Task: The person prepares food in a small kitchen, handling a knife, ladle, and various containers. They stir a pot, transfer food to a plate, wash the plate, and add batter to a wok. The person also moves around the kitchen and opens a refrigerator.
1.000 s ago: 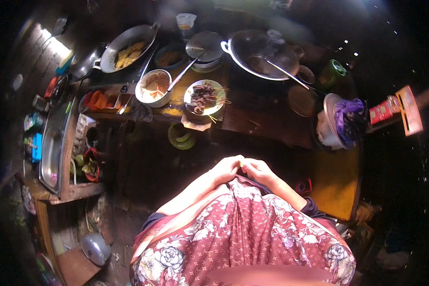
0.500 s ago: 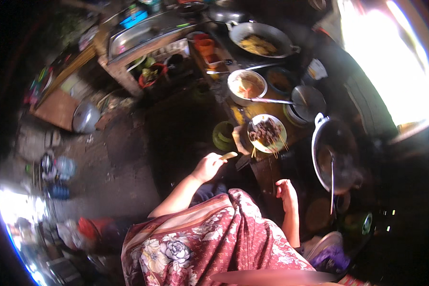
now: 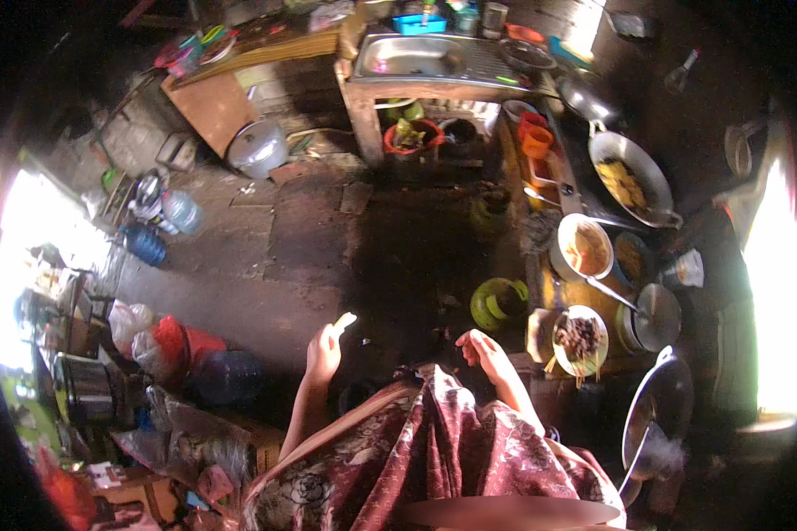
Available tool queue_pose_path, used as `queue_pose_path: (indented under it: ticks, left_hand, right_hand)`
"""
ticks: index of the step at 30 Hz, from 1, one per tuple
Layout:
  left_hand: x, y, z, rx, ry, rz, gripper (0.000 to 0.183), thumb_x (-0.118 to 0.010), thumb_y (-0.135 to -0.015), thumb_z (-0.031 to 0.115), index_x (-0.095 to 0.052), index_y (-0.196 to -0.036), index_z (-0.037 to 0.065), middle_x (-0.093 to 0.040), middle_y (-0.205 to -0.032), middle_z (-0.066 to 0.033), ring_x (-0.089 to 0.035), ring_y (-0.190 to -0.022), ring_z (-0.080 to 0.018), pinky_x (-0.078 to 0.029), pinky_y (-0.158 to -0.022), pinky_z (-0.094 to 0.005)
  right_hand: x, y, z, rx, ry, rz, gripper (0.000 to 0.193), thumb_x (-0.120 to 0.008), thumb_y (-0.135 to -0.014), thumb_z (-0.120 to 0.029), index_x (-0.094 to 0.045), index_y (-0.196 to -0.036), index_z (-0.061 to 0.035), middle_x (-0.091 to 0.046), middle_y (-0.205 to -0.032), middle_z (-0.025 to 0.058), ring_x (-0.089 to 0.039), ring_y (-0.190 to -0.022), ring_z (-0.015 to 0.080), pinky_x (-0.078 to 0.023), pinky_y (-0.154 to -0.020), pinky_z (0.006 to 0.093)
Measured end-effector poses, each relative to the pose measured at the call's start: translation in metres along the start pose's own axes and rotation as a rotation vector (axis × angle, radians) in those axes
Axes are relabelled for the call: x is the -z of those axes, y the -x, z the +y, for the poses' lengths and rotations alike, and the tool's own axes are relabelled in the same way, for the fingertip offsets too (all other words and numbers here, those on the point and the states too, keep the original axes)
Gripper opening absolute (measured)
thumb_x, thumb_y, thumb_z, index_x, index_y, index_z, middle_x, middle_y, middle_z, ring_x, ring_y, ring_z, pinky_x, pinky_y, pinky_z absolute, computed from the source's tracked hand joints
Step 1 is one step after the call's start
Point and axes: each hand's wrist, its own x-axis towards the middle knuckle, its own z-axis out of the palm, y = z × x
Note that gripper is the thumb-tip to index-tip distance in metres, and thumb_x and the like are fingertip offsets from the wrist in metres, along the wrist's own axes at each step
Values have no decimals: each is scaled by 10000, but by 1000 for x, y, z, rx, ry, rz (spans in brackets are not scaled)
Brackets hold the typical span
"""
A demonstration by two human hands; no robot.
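Observation:
My left hand is raised in front of my floral dress and pinches a small pale yellow piece at its fingertips. My right hand hangs apart from it with loose, spread fingers and holds nothing. It is nearest to a plate of dark food on the low wooden counter to my right. Beside that plate stand a bowl of orange sauce with a ladle in it and a round metal lid.
A wok of yellow fried food sits farther along the counter, and a large dark wok lies near my right side. A green gas cylinder stands on the dirt floor. A metal sink is ahead. Bottles, bags and a pot crowd the left.
My hands, clasped together a second ago, have come apart. The left one now holds up the pale piece. The view has swung left, putting the counter on my right.

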Motion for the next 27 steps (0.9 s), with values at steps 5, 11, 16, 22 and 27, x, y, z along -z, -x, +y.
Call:
queue_pose_path:
  ticks: [5,11,16,22,27]
  left_hand:
    - [23,-9,-38,146,55,23,105,-458,-811,88,-498,-839,-5,-573,-789,-208,-543,-722,-387,-434,-597,-399]
    - [15,-35,-47,424,295,-161,174,-443,-831,156,-534,-822,7,-588,-706,-103,-559,-604,-173,-426,-563,-290]
    - [-6,-101,-51,286,261,-169,151,-466,-814,111,-516,-886,-12,-543,-776,-100,-530,-682,-175,-428,-625,-281]
    - [-41,-205,-49,117,104,-203,206,-444,-855,181,-559,-850,9,-509,-817,-163,-498,-724,-280,-396,-646,-357]
    - [-56,-267,-65,137,173,-191,286,-448,-858,256,-570,-905,1,-537,-783,-184,-518,-730,-326,-404,-638,-391]
  right_hand:
    - [-43,-59,-29,-29,155,-201,415,-361,-889,-414,-560,-839,-53,-465,-610,-21,-406,-524,55,-348,-490,194]
    - [-47,-117,-49,-106,434,-253,462,-330,-877,-468,-569,-819,-77,-510,-612,6,-475,-551,95,-407,-538,245]
    - [-13,-168,-55,-85,579,-187,542,-274,-855,-544,-586,-830,-101,-570,-653,40,-567,-641,156,-455,-615,293]
    - [31,-245,-89,-171,460,-88,570,-286,-842,-570,-569,-891,-77,-557,-678,49,-534,-601,157,-446,-607,310]
    - [58,-305,-143,-50,385,-14,501,-325,-858,-521,-572,-880,-85,-542,-674,26,-510,-625,129,-431,-610,279]
